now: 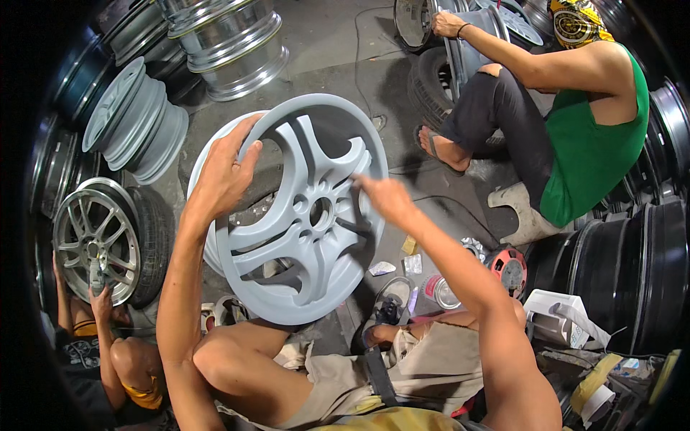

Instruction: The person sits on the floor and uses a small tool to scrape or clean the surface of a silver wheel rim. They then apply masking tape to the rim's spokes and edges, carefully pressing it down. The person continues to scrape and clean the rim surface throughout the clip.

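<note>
A grey, matte alloy wheel (248,305) with split spokes stands tilted in front of me, leaning towards my knees. My left hand (228,171) grips its upper left edge, with the thumb on the near side and the fingers over the rim. At the right-hand spokes, my right hand (388,200) is curled, with its fingertips against or just over the spoke surface. Motion blurs those fingers, so whatever they may pinch cannot be made out.
Left of me, a person holds a grey tool (96,276) at a silver wheel (72,230) with a tyre. A person in a green top (596,154) sits at the right. Stacked rims (237,50), a tin (440,291), a red-black round object (507,269) and black rims (618,266) surround me.
</note>
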### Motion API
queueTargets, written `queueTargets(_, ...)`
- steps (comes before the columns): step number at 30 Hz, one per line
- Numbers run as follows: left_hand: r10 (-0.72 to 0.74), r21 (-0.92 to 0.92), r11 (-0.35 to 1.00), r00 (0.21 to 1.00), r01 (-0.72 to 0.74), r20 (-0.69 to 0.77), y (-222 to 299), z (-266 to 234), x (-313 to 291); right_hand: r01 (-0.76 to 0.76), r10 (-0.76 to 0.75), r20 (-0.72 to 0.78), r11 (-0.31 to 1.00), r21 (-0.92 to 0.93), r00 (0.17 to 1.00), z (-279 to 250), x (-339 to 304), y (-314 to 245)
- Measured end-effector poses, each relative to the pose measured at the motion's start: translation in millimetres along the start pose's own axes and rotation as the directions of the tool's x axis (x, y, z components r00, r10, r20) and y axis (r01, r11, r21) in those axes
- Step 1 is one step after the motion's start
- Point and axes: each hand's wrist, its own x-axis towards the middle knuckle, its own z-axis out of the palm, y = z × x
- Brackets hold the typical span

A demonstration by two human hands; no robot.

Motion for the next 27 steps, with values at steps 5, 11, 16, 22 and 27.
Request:
queueTargets(5, 0.127, 0.029, 0.992, 0.992, -0.126, -0.028, -9, 12, 9, 0.036, -0.039, -0.124, 0.999, -0.03, 0.992, 74, -6, 56)
queueTargets(11, 0.003, -0.018, 1.0, 1.0, -0.003, 0.006, 2, 7, 7, 0.0, -0.02, -0.38, 0.999, -0.052, 0.925, 68, -19, 14)
queueTargets(16, 0.073, 0.022, 0.997, 0.997, -0.073, -0.027, -10, 7, 3, -0.058, 0.031, -0.417, 0.997, -0.052, 0.908, 70, -30, 4)
queueTargets(22, 0.066, 0.014, 0.998, 0.998, -0.065, -0.013, -5, 6, 2, 0.08, -0.111, -0.272, 0.989, -0.122, 0.956, 61, -32, -1)
queueTargets(27, -0.006, -0.001, 1.0, 1.0, 0.006, 0.023, -6, 6, 0, -0.12, 0.064, -0.257, 0.971, -0.207, 0.964, 13, 15, 41)
